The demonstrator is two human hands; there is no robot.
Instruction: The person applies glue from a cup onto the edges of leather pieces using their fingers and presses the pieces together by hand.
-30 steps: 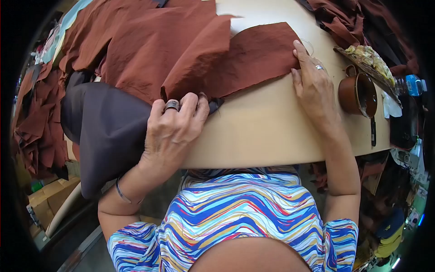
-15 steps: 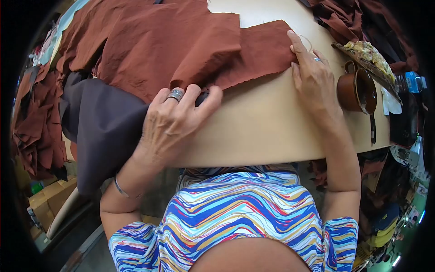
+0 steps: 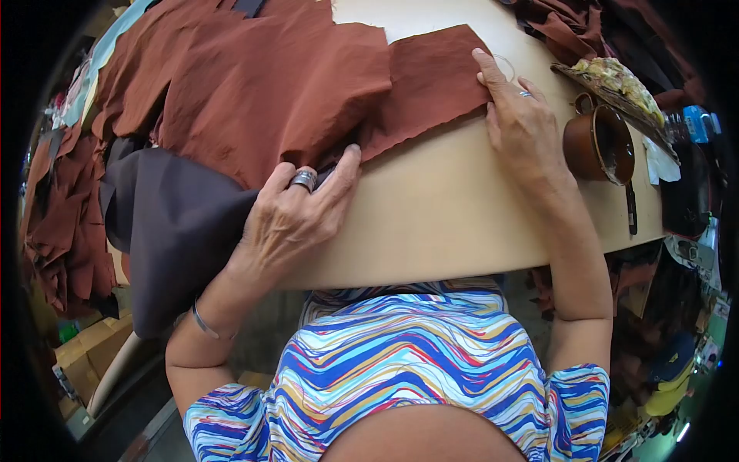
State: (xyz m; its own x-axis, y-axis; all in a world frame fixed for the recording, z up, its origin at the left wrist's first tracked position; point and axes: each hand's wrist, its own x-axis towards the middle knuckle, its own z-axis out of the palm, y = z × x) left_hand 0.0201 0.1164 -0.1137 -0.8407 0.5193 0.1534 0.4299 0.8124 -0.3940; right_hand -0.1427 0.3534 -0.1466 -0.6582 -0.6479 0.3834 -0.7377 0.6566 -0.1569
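Note:
A large piece of rust-brown fabric [image 3: 223,85] lies over the table, its right-hand panel [image 3: 435,73] spread fairly flat. My left hand [image 3: 296,204], with a silver ring, has its fingers curled over the near edge of this fabric, where a fold stands up. Beside that hand, dark purple-grey fabric [image 3: 185,223] hangs down over the table's edge. My right hand [image 3: 527,127] rests at the panel's right edge with its fingers stretched out, the index fingertip near the top corner. Part of the left fingers is hidden by the fold.
On the right stand a brown mug [image 3: 599,146] and a piece of board with a pale crumpled mass [image 3: 623,85], with a dark pen-like object [image 3: 632,208] near the mug. More brown fabric pieces [image 3: 65,231] hang at the left. The table's near edge [image 3: 416,283] faces my body.
The fabric has shifted a little to the left, and both hands have moved slightly left with it. My left index finger now reaches out straighter over the fold.

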